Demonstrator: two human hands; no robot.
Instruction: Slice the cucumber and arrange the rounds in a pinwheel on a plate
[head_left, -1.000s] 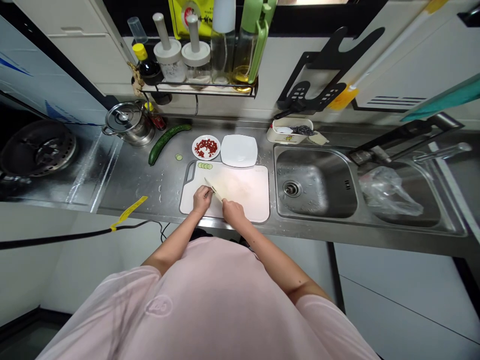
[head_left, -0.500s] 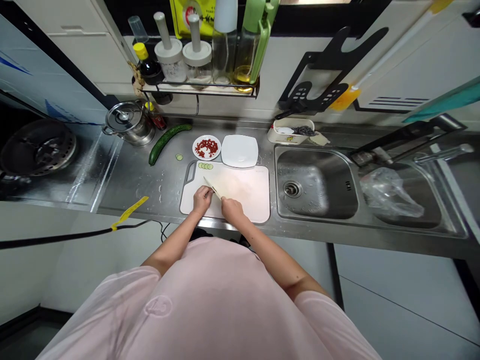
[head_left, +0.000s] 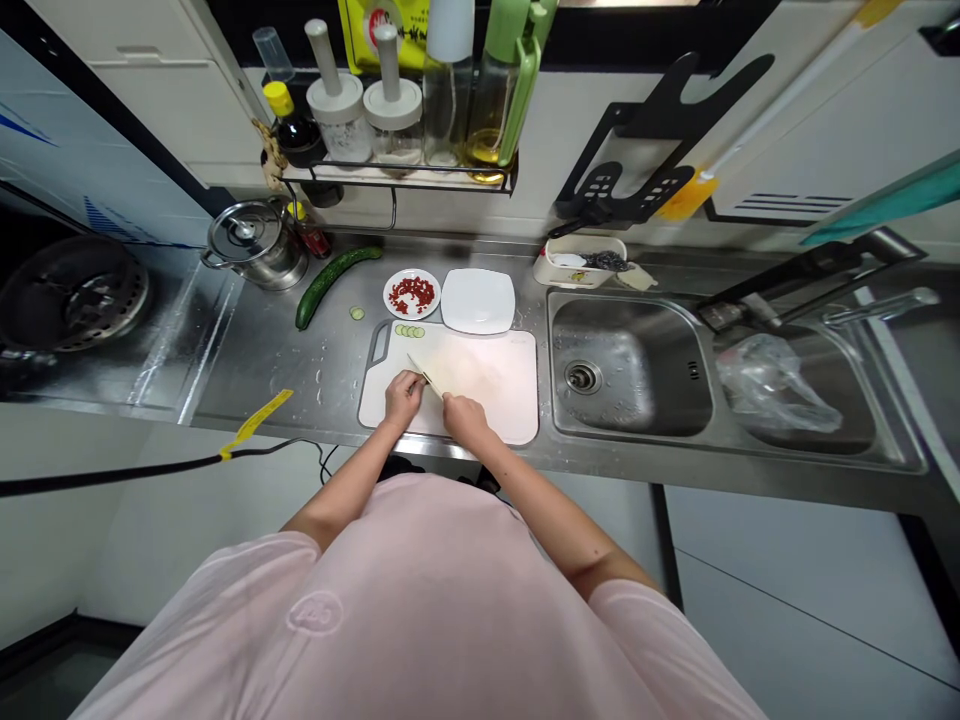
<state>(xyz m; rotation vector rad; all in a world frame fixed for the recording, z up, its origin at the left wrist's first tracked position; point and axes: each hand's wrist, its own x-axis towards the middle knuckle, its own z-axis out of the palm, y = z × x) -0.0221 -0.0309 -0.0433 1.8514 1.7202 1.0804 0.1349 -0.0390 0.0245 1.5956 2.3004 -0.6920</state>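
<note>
My right hand (head_left: 466,420) is closed around the handle of a kitchen knife (head_left: 426,375), whose blade points up and left over the white cutting board (head_left: 495,375). My left hand (head_left: 404,398) is beside the blade on the board, its fingers curled together; what they hold, if anything, is hidden. Several pale green cucumber slices (head_left: 409,331) lie overlapping at the board's top left. Behind the board are a small white plate of chopped red pieces (head_left: 412,294) and a bare white square plate (head_left: 478,301).
A whole cucumber (head_left: 330,285) and a single slice (head_left: 357,313) lie on the steel counter to the left. Farther left are a lidded pot (head_left: 255,245) and a wok (head_left: 71,292). The sink (head_left: 630,375) is right of the board; a rack (head_left: 405,180) of bottles hangs above.
Both hands and the knife stay in nearly the same place. The whole view has shifted very slightly; nothing else visibly differs.
</note>
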